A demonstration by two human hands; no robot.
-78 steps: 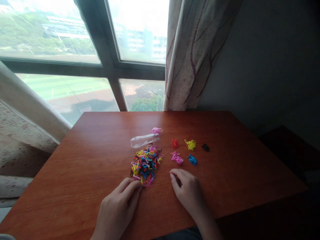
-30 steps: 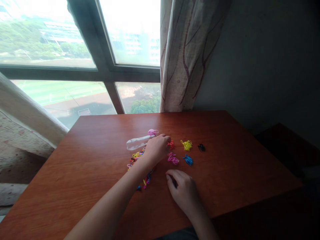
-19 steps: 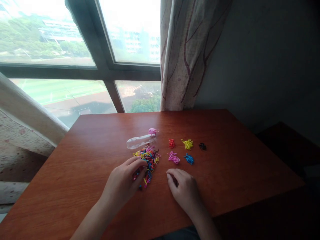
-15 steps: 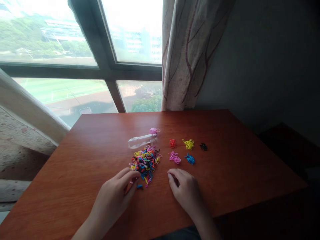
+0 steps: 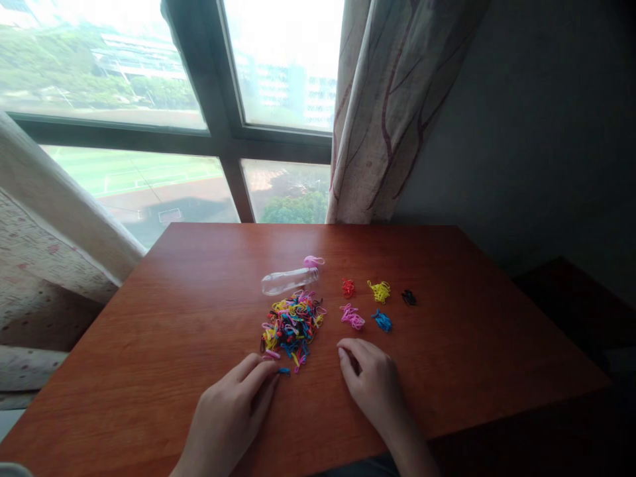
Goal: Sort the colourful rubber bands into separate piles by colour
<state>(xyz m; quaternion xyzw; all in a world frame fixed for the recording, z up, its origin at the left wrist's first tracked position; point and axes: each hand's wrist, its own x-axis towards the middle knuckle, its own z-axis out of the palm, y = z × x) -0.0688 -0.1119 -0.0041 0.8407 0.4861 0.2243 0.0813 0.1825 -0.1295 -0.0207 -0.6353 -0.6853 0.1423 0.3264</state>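
A mixed pile of small rubber bands in several colours lies on the table in front of me. At its near edge, my left hand pinches a blue rubber band between thumb and index finger. My right hand rests on the wood to the right of the pile, fingers curled with thumb and index tips together; no band shows in it. Beyond it are sorted heaps: pink bands, blue bands, red bands, yellow bands and black bands.
A clear plastic bottle lies on its side behind the pile, with a pink cap with a loop by its mouth. The brown wooden table reaches to a window and curtains. A pale rim shows at lower left.
My left hand has drawn back from the pile's near-left edge toward me, its fingertips closing on the loose blue band. My right hand stays in place. The view has shifted slightly.
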